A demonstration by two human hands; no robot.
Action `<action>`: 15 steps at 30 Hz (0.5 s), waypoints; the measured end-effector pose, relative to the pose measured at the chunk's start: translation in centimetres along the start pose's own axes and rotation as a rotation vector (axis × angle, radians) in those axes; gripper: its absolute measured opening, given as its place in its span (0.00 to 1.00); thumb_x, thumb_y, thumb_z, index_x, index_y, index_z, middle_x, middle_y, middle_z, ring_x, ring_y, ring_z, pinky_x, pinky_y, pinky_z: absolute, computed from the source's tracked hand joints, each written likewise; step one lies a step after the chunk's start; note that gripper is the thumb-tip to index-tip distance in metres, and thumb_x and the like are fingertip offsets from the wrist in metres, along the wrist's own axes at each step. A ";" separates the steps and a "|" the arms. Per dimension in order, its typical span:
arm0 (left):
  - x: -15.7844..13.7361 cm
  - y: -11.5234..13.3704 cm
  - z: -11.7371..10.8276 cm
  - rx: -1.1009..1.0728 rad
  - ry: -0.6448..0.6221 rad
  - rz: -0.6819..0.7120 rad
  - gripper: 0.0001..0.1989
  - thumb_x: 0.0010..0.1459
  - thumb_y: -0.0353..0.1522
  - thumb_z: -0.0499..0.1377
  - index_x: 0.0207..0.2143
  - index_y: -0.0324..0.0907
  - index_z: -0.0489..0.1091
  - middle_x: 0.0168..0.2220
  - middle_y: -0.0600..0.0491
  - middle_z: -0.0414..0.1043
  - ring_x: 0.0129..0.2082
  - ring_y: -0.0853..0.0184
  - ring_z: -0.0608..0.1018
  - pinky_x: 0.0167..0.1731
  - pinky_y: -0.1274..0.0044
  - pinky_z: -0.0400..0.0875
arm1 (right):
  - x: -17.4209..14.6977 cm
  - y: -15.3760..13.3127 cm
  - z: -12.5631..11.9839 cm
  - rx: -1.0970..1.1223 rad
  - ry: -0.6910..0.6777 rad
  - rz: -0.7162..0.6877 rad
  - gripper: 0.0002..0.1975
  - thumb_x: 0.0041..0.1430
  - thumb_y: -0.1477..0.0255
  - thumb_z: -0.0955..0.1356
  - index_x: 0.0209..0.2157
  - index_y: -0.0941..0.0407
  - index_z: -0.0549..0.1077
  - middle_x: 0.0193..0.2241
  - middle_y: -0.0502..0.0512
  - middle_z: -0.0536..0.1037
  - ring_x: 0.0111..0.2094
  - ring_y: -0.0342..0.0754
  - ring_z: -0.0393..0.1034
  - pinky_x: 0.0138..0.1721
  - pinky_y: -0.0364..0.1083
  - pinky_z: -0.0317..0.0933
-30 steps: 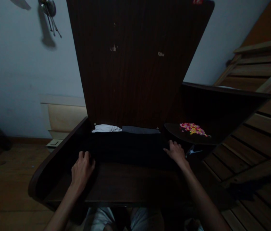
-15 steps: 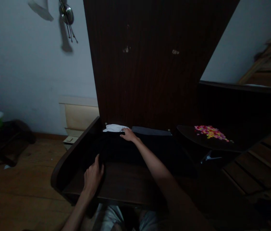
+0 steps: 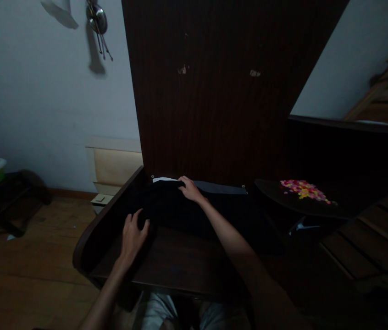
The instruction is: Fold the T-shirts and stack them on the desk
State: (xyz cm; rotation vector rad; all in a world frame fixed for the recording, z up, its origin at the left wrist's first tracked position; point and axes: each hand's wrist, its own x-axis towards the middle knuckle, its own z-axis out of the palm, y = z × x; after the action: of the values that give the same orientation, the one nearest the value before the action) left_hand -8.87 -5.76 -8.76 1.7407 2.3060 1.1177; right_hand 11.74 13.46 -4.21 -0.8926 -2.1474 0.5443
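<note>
Across the lower centre, a dark wooden surface point(image 3: 176, 263) bears black cloth point(image 3: 166, 201) along its back. My right hand point(image 3: 190, 189) nips its far edge, probably keeping it over the white fabric point(image 3: 163, 179); my left hand point(image 3: 134, 236), half open, meets its near-left edge, grip unclear.

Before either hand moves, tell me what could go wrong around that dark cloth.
The right hand is at the far edge of the dark cloth, beside a white strip; a pull might crease the cloth or drag the strip. In this dim light, dark cloth against dark wood could hide folds. Small pink and yellow pieces sit on the side shelf; a sweep might scatter them if loose.
</note>
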 end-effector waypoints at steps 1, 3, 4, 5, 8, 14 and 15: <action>0.4 0.1 -0.1 0.008 0.020 0.011 0.24 0.59 0.37 0.52 0.55 0.37 0.66 0.51 0.40 0.69 0.56 0.53 0.69 0.55 0.63 0.65 | -0.7 0.0 -1.1 0.067 0.032 -0.016 0.07 0.54 0.77 0.64 0.35 0.55 0.71 0.36 0.52 0.74 0.42 0.48 0.67 0.47 0.47 0.60; 1.1 0.1 -0.5 0.026 0.061 0.038 0.22 0.58 0.36 0.52 0.53 0.37 0.69 0.53 0.40 0.68 0.58 0.53 0.68 0.57 0.64 0.63 | -2.7 0.5 -3.1 0.180 0.088 0.000 0.08 0.52 0.76 0.64 0.36 0.55 0.70 0.35 0.51 0.74 0.41 0.49 0.67 0.47 0.47 0.60; 1.3 0.1 -0.7 0.037 0.073 0.048 0.20 0.57 0.35 0.52 0.50 0.38 0.71 0.54 0.40 0.67 0.58 0.54 0.67 0.57 0.64 0.63 | -3.9 0.9 -4.1 0.216 0.102 0.018 0.09 0.50 0.76 0.65 0.36 0.55 0.70 0.35 0.51 0.74 0.41 0.49 0.67 0.47 0.48 0.60; 1.4 0.1 -0.9 0.049 0.070 0.051 0.18 0.56 0.34 0.52 0.45 0.39 0.73 0.54 0.41 0.67 0.57 0.54 0.68 0.57 0.65 0.63 | -5.2 1.4 -4.9 0.241 0.105 0.038 0.09 0.48 0.76 0.66 0.35 0.56 0.70 0.35 0.51 0.74 0.41 0.50 0.68 0.47 0.48 0.60; 1.7 0.2 -1.5 0.088 -0.007 0.012 0.12 0.55 0.35 0.52 0.32 0.41 0.74 0.47 0.43 0.71 0.49 0.55 0.74 0.52 0.67 0.67 | -9.1 3.1 -6.4 0.247 -0.035 0.096 0.08 0.44 0.78 0.66 0.31 0.56 0.70 0.32 0.50 0.74 0.40 0.50 0.69 0.46 0.49 0.60; 3.5 1.1 -1.5 0.078 -0.065 -0.036 0.16 0.54 0.39 0.53 0.41 0.39 0.69 0.41 0.44 0.74 0.39 0.58 0.77 0.44 0.69 0.70 | -12.3 4.0 -6.9 0.136 -0.123 0.253 0.12 0.46 0.75 0.68 0.37 0.56 0.73 0.37 0.52 0.77 0.41 0.51 0.71 0.47 0.50 0.61; 4.1 1.3 -1.3 0.053 -0.107 -0.068 0.19 0.54 0.40 0.54 0.44 0.39 0.68 0.42 0.43 0.74 0.40 0.58 0.78 0.44 0.69 0.71 | -12.2 3.7 -6.8 0.116 -0.122 0.262 0.13 0.47 0.74 0.69 0.39 0.56 0.74 0.39 0.53 0.77 0.43 0.51 0.71 0.47 0.50 0.61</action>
State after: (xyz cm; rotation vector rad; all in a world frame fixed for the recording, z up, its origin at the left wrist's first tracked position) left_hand -9.91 -2.81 -5.56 1.6814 2.3314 0.9373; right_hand 24.49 7.65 -7.83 -1.1071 -2.0936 0.8649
